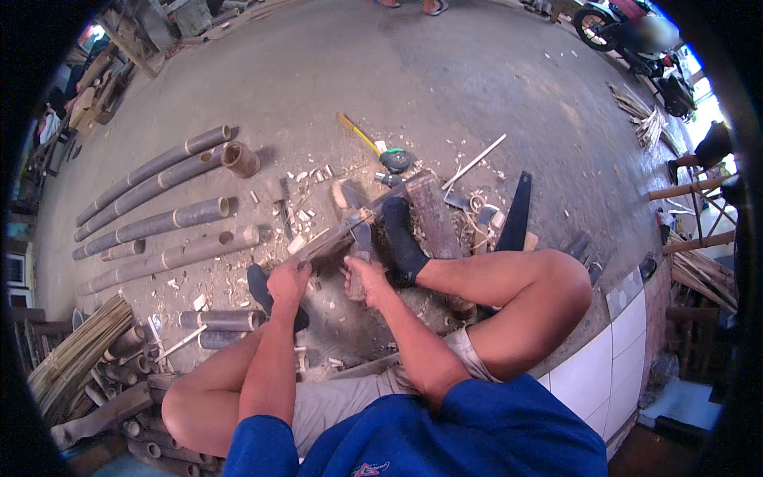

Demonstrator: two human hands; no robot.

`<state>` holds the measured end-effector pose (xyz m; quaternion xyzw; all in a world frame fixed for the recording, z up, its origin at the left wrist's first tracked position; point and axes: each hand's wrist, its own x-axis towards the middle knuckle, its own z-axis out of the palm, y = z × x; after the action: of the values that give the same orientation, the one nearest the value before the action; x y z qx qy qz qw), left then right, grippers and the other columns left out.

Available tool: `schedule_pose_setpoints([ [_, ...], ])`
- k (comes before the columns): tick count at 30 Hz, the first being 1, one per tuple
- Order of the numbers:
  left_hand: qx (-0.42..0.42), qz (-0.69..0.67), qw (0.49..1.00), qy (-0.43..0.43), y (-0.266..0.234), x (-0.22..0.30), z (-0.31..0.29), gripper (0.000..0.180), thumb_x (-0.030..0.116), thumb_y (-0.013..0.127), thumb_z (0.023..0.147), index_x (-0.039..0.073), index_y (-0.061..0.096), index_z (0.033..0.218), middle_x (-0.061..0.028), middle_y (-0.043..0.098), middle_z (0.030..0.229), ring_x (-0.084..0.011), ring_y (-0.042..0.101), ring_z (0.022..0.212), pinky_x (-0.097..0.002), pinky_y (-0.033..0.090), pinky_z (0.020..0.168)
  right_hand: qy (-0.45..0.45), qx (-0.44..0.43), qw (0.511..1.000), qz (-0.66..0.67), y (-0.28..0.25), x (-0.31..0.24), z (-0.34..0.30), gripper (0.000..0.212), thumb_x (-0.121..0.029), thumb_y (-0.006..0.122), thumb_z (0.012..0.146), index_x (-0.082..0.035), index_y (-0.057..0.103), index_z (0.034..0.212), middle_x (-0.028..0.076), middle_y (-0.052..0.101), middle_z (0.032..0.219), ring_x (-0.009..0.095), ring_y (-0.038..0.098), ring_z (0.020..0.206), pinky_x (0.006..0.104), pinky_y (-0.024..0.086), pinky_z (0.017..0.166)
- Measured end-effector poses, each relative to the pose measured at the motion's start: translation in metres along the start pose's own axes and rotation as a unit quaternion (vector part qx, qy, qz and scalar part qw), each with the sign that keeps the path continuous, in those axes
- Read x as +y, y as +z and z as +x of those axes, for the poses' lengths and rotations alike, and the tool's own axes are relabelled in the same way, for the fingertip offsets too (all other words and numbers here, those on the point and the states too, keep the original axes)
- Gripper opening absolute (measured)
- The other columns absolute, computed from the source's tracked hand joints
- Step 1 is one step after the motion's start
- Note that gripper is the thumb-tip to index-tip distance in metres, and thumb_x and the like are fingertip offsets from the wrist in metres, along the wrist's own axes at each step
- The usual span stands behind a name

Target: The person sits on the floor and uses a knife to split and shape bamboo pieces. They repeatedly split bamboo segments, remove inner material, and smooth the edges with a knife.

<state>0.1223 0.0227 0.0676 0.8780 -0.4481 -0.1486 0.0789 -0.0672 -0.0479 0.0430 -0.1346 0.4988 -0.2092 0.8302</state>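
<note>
My left hand (288, 282) is closed round the near end of a split bamboo piece (327, 242), which slants away to the right. In my right hand (366, 284) is the wooden handle of a knife. Its broad blade (362, 237) lies against the far end of the bamboo, where pale cut wood shows. A wooden block (346, 195) is just beyond that end. My dark-socked foot (404, 242) is beside the blade, next to a thick wooden piece (435, 213). Pale shavings surround both hands on the floor.
Long bamboo poles (163, 217) lie at left, near a short bamboo cup (241, 160). A yellow tape measure (362, 134) lies ahead, and a dark saw blade (517, 211) at right. Bundled bamboo strips (83, 358) are at lower left. A motorcycle (636, 40) stands far right.
</note>
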Motion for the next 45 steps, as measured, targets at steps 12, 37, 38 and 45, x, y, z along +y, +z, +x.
schedule_pose_setpoints([
  [12,-0.028,0.058,0.997,0.04,-0.011,-0.028,0.019,0.034,0.04,0.068,0.081,0.008,0.077,0.09,-0.0205,0.072,0.088,-0.041,0.07,0.088,-0.05,0.055,0.081,-0.019,0.022,0.997,-0.077,0.007,0.009,-0.005,0.022,-0.025,0.075,0.089,-0.011,0.062,0.098,0.005,0.061,0.07,0.019,0.061,0.055,0.0386,0.052,0.048],
  [37,0.01,0.032,0.999,-0.017,-0.039,0.001,-0.018,0.034,0.037,0.067,0.08,0.007,0.077,0.092,-0.0222,0.072,0.086,-0.0404,0.071,0.086,-0.0492,0.055,0.079,-0.134,0.101,0.952,-0.258,0.002,0.005,0.003,0.021,-0.025,0.075,0.089,-0.009,0.062,0.095,0.004,0.061,0.067,0.018,0.059,0.052,0.0359,0.051,0.048],
  [38,0.004,0.046,0.999,-0.018,-0.044,0.001,-0.017,0.035,0.038,0.068,0.08,0.007,0.077,0.093,-0.022,0.072,0.086,-0.0404,0.071,0.086,-0.049,0.055,0.079,-0.165,0.16,0.895,-0.383,-0.001,0.003,0.003,0.022,-0.025,0.074,0.09,-0.009,0.062,0.097,0.004,0.06,0.067,0.018,0.059,0.052,0.036,0.051,0.049],
  [45,-0.002,0.038,0.999,-0.03,-0.049,0.01,-0.02,0.036,0.04,0.069,0.078,0.009,0.078,0.093,-0.0219,0.072,0.088,-0.0404,0.071,0.086,-0.0488,0.055,0.079,-0.062,0.024,0.997,-0.025,-0.005,0.009,-0.015,0.027,-0.028,0.074,0.088,-0.008,0.059,0.098,0.006,0.061,0.068,0.02,0.061,0.053,0.0374,0.051,0.048],
])
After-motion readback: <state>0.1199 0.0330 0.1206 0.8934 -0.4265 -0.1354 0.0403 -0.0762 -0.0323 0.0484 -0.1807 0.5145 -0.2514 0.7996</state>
